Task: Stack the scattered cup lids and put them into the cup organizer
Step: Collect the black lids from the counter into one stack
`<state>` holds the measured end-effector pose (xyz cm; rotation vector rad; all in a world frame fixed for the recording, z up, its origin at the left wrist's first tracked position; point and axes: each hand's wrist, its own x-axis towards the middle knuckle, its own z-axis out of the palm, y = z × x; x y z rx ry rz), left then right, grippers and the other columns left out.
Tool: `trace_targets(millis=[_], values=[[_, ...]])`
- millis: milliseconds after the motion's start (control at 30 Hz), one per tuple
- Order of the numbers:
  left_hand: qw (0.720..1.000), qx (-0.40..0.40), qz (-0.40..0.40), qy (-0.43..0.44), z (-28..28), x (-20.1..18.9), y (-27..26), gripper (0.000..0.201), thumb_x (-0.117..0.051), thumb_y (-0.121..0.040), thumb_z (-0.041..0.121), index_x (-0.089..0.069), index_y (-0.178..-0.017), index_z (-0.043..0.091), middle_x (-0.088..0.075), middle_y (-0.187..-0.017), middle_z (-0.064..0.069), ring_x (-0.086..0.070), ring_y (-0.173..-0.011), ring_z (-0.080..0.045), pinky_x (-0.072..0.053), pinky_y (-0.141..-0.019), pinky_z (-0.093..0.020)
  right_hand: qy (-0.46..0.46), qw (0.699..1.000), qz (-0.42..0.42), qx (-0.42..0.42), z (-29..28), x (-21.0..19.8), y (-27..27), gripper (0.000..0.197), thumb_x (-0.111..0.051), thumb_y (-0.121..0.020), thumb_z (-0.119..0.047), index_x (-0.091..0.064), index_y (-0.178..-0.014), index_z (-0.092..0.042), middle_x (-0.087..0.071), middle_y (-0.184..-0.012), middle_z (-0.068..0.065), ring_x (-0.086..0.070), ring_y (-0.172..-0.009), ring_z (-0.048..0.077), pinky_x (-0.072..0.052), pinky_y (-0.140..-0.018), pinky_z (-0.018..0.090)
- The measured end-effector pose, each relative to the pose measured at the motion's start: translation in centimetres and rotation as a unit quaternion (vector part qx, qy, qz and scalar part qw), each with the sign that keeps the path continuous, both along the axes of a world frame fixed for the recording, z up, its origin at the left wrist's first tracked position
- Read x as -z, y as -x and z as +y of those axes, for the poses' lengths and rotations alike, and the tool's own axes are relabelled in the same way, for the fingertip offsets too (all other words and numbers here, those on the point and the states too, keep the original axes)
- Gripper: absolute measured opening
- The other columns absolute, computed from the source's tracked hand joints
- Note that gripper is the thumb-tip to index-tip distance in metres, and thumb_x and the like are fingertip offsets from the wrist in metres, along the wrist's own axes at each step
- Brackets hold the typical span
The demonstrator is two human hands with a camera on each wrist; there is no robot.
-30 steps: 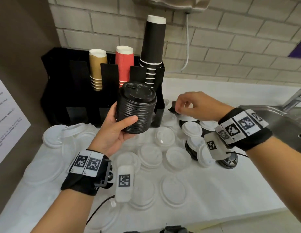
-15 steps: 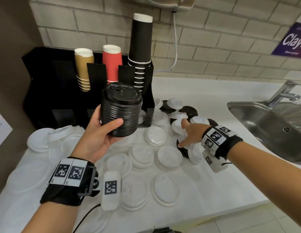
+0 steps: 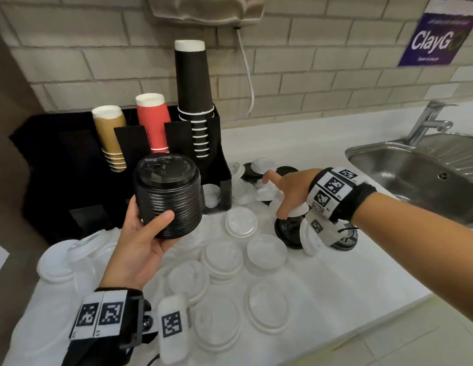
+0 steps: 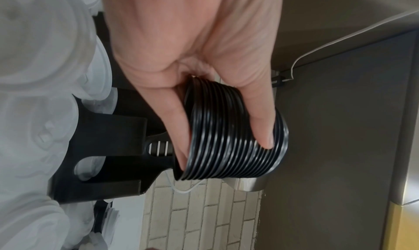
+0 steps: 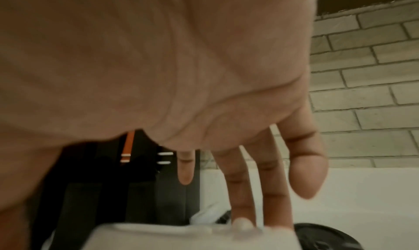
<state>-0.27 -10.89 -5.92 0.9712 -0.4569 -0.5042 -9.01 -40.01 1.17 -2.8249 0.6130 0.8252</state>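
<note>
scattered lids [image 3: 266, 251] crowd the counter [image 3: 362, 281] before the organizer [image 3: 219, 143].

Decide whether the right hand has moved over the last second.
Yes. The right hand has drawn back from the black cup organizer, rightward and down onto the scattered lids.

Both wrists: black bands [image 3: 343, 196] w/ b&w square-code tags; white tagged camera pods [image 3: 173, 330]; thin black cable; arms bare.
</note>
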Motion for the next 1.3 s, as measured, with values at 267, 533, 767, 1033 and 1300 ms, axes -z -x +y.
trace_targets(millis=[267,533,767,1033,1300], values=[[1.0,0.012,-0.008,-0.013,-0.3,-0.2,0.1,0.047,-0.059,-0.076,0.01,-0.06,-0.117,0.032,-0.07,-0.115,0.002,-0.069,-0.103,-0.015,-0.06,-0.073,-0.029,-0.061,0.987,-0.136,-0.054,2.0,0.0,-1.5,0.092,-0.078,-0.073,-0.044,-0.02,-0.141,-0.025,-0.051,-0.126,0.006,-0.06,-0.099,0.027,-0.051,-0.089,0.04],[1.0,0.015,0.005,-0.023,-0.9,-0.6,0.2,0.052,-0.062,-0.078,0.009,-0.056,-0.125,0.028,-0.069,-0.118,-0.003,-0.068,-0.106,-0.02,-0.06,-0.071,-0.031,0.115,0.992,0.04,-0.034,0.1,2.3,0.6,0.046,-0.068,-0.069,-0.063,-0.052,-0.074,-0.019,-0.056,-0.077,-0.002,-0.061,-0.082,0.023,-0.051,-0.081,0.033],[0.999,0.008,0.033,-0.039,-1.5,-0.9,0.2,0.067,-0.075,-0.068,0.015,-0.052,-0.13,0.026,-0.068,-0.12,-0.003,-0.067,-0.109,-0.021,-0.058,-0.072,-0.032,0.114,0.993,0.027,-0.011,-0.1,5.3,2.0,0.088,-0.069,-0.072,-0.062,-0.032,-0.136,-0.014,-0.042,-0.073,-0.006,-0.051,-0.075,0.017,-0.042,-0.069,0.03],[0.998,0.011,0.045,-0.046,-1.9,-1.2,0.9,0.072,-0.076,-0.069,0.011,-0.049,-0.134,0.023,-0.07,-0.117,-0.003,-0.067,-0.109,-0.022,-0.058,-0.073,-0.032,0.061,0.998,-0.032,-0.003,-1.1,3.8,1.9,0.072,-0.071,-0.072,-0.045,-0.028,-0.126,-0.024,-0.056,-0.079,0.002,-0.057,-0.073,0.023,-0.048,-0.066,0.032],[0.998,0.019,0.048,-0.038,-1.9,-1.0,1.2,0.066,-0.07,-0.071,0.009,-0.049,-0.133,0.025,-0.07,-0.116,-0.001,-0.068,-0.108,-0.021,-0.058,-0.072,-0.033,-0.079,0.987,-0.143,0.001,-2.0,-0.7,0.7,0.068,-0.079,-0.07,-0.03,-0.029,-0.116,-0.028,-0.06,-0.106,0.01,-0.059,-0.084,0.024,-0.048,-0.074,0.032]])
